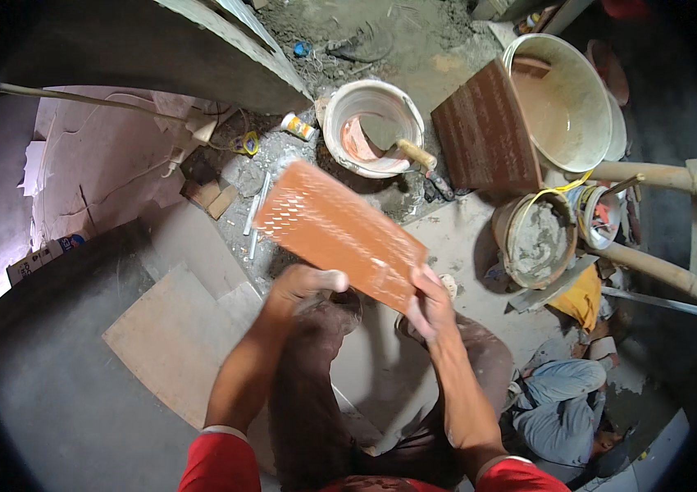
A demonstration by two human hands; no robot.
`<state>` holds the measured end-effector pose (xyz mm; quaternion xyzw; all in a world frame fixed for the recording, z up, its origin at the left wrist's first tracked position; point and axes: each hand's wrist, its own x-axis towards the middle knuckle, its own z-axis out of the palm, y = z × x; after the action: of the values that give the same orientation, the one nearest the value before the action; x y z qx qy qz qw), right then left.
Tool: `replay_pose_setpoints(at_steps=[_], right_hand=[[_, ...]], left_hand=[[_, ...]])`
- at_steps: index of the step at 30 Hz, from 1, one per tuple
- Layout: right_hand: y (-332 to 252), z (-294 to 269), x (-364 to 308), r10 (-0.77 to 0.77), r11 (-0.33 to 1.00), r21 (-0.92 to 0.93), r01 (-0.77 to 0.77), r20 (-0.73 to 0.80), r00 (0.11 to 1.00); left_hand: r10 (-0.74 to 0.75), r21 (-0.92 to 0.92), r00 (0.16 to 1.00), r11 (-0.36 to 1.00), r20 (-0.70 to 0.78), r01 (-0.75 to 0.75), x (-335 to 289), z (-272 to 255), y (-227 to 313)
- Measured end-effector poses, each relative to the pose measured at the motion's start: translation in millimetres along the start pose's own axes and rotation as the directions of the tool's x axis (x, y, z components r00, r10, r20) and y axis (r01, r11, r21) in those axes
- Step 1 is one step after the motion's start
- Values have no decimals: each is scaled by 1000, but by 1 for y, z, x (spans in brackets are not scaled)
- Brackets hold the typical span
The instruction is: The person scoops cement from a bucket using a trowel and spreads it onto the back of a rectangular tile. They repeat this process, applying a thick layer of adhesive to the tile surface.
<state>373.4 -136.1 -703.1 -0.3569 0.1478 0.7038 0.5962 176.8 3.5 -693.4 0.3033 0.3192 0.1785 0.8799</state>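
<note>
A rectangular terracotta-coloured tile [340, 234] is held tilted above my knees, its ribbed face up. White glints show on the ribs at its far left end. My right hand [430, 303] grips the near right corner, with the thumb on top. At the lower left edge, my left hand [312, 281] is closed with its thumb along the tile; its fingers are mostly hidden. Beyond the tile stands a whitish bucket [373, 92] with a wooden-handled tool [416, 153] at its rim. A larger brown ribbed tile [484, 131] leans against a big tub [562, 102].
A bucket of grey mortar [535, 243] stands right, beside a smaller pail [599, 215]. Bamboo poles [660, 176] extend at far right. Pale boards [176, 336] lie left. A small bottle [298, 127] and a yellow tape measure [245, 143] lie near rubble. Another person [562, 402] is at lower right.
</note>
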Motion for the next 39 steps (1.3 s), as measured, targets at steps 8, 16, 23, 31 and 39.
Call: replay_pose_setpoints(at_steps=[8,16,23,31,39], right_hand=[[2,-28,165,379,494,-869,-21,193,905],[-97,-29,267,-382,-857,-515,-36,586,715],[-87,-73,310,-271,-934,-347,-85,531,803],[-116,-43,267,-135,-984,-180,-12,693,708],[-151,6,170,-124,-992,-103,-75,915,384]], left_hand=[[428,208,892,895,-145,-395,40,-54,18],[617,911,779,378,-115,-165,34,-64,8],[727,956,683,-241,64,167,52,-40,-4],[754,932,652,-284,73,224,66,-46,-8],[552,600,834,673,-16,-433,55,-94,0]])
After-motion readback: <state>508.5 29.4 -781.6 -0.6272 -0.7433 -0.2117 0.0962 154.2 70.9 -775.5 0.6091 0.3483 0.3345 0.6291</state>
